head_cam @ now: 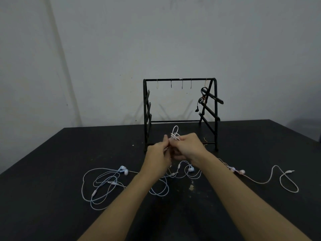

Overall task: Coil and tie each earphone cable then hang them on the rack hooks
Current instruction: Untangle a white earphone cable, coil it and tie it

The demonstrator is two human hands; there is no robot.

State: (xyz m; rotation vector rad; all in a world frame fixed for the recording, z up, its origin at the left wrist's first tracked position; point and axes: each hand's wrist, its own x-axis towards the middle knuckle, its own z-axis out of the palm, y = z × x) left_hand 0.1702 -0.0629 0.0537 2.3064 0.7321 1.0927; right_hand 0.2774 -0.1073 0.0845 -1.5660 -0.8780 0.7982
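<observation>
While both my hands work above the black table (pixel 52 180), this is how things lie:

Left hand: my left hand (pixel 157 154) is curled, its fingertips pinching the white earphone cable (pixel 175 134) just in front of the rack.

Right hand: my right hand (pixel 188 146) is closed round the same cable, holding the gathered loops; thumb and fingers meet those of the other hand.

Coil in hand: a small bundle of white loops stands up above my fingers, one loop rising highest. Whether a tie is already on it I cannot tell, as my fingers cover the middle.

Rack: the black rack (pixel 215 119) stands upright on the table behind my hands, near the wall (pixel 156 40).

Rack hooks: several thin hooks (pixel 182 84) hang from its top bar, spaced along it.

What the rack holds: a coiled black earphone (pixel 202 98) hangs from the rightmost hook, bound with what looks like copper-coloured wire, one earbud dangling below it.

Loose on the table, left: a white earphone set (pixel 104 186) lies in tangled loops, its two earbuds side by side at the top.

Loose, middle: another white cable with an earbud (pixel 190 169) lies under my wrists.

Loose, right: a pinkish-white earphone (pixel 271 178) trails toward the right edge, its plug at the far end.
</observation>
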